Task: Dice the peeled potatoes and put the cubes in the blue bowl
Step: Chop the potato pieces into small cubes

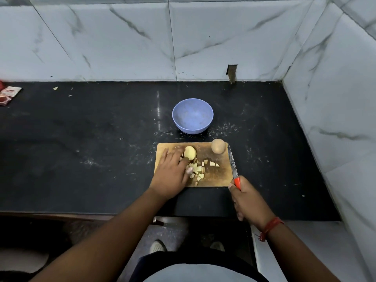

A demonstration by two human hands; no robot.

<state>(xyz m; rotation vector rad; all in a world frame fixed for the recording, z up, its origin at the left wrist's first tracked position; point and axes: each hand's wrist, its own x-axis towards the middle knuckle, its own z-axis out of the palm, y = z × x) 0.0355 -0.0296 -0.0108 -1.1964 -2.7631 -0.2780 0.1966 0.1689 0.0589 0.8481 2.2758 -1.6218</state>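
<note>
A wooden cutting board (pixel 220 176) lies on the black counter. Several pale potato cubes (pixel 198 169) lie scattered at its middle. A half potato (pixel 190 153) sits at the board's far left, and my left hand (pixel 172 174) rests over the board's left side with its fingers touching that half. A whole potato (pixel 218 146) stands at the far right corner. My right hand (pixel 247 198) grips the red handle of a knife (pixel 233 162), whose blade lies along the board's right edge. The blue bowl (pixel 192 116) stands beyond the board and holds nothing.
Marble-tiled walls close the counter at the back and on the right. A red and white packet (pixel 9 95) lies at the far left. The counter's front edge runs just below the board; my shoes show on the floor beneath.
</note>
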